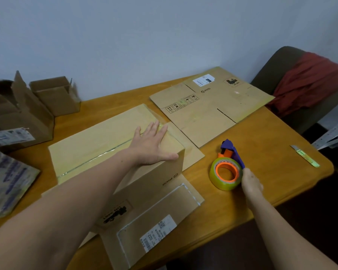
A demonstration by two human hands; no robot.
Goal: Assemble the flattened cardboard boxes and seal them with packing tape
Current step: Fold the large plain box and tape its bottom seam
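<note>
Two bare hands work over a wooden table (261,137). Nearest, at bottom centre, a labelled cardboard panel (154,217) lies flat against the near side of the box (82,141). Whether it is a flap or a separate sheet is unclear.

At lower right, the right hand (251,184) touches the tape dispenser (227,172), which rests on the table. The hand's fingers are hidden behind the roll, so it cannot be told whether it grips or only touches.

In the centre stands the assembled box, its long axis running from lower left to upper right. A clear tape seam (96,158) runs along that axis. The left hand (154,145) lies flat, fingers straight, on the box top at the right-hand end of the seam.

The dispenser sits just right of the box, beside the right hand and well apart from the left. The next move likely turns on this: the left hand is placed to shift or turn the box, the right to lift the tape.

Farther off, in the upper right, lies a flat box (209,110). A knife (304,155) lies near the right edge.
</note>
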